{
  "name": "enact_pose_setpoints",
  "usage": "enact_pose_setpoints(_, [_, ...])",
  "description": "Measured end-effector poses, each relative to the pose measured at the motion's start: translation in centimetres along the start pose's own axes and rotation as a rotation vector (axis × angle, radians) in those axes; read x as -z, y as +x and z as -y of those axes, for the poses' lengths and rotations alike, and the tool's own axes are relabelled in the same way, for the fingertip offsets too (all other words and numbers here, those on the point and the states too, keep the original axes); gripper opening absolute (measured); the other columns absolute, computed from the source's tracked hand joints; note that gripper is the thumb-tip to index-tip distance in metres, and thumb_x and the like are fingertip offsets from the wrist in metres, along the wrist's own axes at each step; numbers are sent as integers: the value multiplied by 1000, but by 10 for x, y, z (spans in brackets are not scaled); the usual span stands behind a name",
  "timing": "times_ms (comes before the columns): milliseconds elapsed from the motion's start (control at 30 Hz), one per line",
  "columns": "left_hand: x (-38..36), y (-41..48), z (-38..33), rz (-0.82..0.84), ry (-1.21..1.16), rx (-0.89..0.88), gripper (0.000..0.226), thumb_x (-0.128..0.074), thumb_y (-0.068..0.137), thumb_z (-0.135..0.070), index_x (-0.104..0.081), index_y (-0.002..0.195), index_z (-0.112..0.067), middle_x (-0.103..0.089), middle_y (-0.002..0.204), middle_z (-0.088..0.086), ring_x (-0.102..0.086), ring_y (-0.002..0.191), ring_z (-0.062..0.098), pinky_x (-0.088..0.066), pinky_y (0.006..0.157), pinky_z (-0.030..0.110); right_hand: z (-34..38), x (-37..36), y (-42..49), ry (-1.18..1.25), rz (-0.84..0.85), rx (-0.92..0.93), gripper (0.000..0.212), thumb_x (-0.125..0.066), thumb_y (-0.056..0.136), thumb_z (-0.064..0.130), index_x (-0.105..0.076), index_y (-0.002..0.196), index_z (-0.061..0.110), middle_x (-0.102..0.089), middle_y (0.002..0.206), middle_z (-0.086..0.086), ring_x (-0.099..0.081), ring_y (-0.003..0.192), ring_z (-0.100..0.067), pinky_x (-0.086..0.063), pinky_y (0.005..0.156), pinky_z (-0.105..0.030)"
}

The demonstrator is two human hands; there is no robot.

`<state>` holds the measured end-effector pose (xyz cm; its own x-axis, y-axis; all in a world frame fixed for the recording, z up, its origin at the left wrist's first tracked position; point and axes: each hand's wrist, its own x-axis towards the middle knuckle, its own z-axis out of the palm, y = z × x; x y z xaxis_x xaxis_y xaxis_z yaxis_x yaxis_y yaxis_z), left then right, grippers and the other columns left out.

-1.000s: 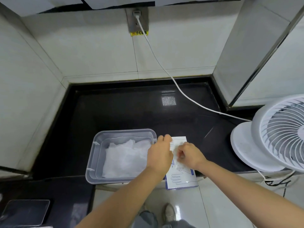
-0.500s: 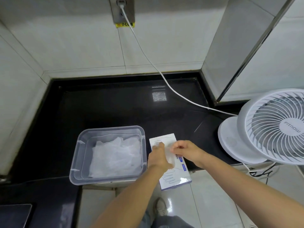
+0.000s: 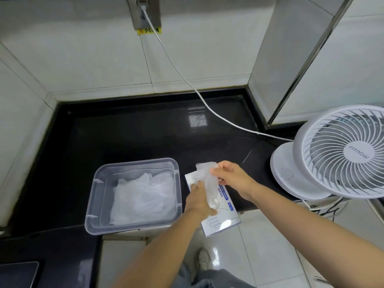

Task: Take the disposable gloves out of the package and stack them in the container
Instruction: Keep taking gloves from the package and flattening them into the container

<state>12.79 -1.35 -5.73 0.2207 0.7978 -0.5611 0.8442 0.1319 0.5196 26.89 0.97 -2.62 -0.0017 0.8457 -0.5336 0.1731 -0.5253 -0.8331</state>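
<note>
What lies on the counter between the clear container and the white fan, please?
In the head view, the glove package lies there, left hand resting on it, right hand pinching a glove above it.

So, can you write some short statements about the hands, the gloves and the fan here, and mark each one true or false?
1. The clear container has gloves lying in it. True.
2. The right hand pinches a clear glove above the package. True.
3. The left hand reaches into the container. False: it presses on the package, to the right of the container.
4. The fan stands to the left of the container. False: it stands far to the right.
5. The package lies fully on the black counter. False: its near end sticks out over the edge.
</note>
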Motion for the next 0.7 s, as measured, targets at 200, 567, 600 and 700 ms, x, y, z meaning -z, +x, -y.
enact_pose_setpoints(200, [3, 7, 7, 88, -74, 30, 92, -86, 69, -26, -30, 142, -21, -39, 134, 1, -53, 120, 24, -47, 99, 35, 24, 4, -2, 307, -89, 157, 17, -54, 100, 22, -59, 93, 7, -69, 93, -14, -68, 85, -23, -56, 84, -38])
enact_pose_setpoints(567, [90, -1, -12, -347, -1080, 11, 16, -50, 98, -17, -63, 104, -8, -66, 89, 12, -65, 95, 34, -56, 89, 40, 32, -11, -1, 218, -81, 124, 17, -54, 95, 24, -67, 90, 14, -65, 94, -9, -62, 93, -24, -51, 82, -36])
enact_pose_setpoints(600, [99, 0, -9, -310, -1162, 54, 20, -52, 98, -24, -62, 108, -9, -67, 93, 12, -66, 98, 33, -55, 91, 39, 33, -14, -2, 229, -54, 74, 19, -56, 91, 30, -68, 93, 15, -63, 93, -9, -61, 93, -25, -50, 83, -38])
enact_pose_setpoints(700, [114, -2, 1, -129, -1185, 135, 40, -60, 92, -37, -57, 122, -12, -67, 115, 8, -67, 104, 23, -51, 98, 39, 39, -25, -3, 238, 63, -99, 46, -61, 73, 48, -67, 105, 16, -65, 96, -13, -64, 94, -30, -49, 96, -48])
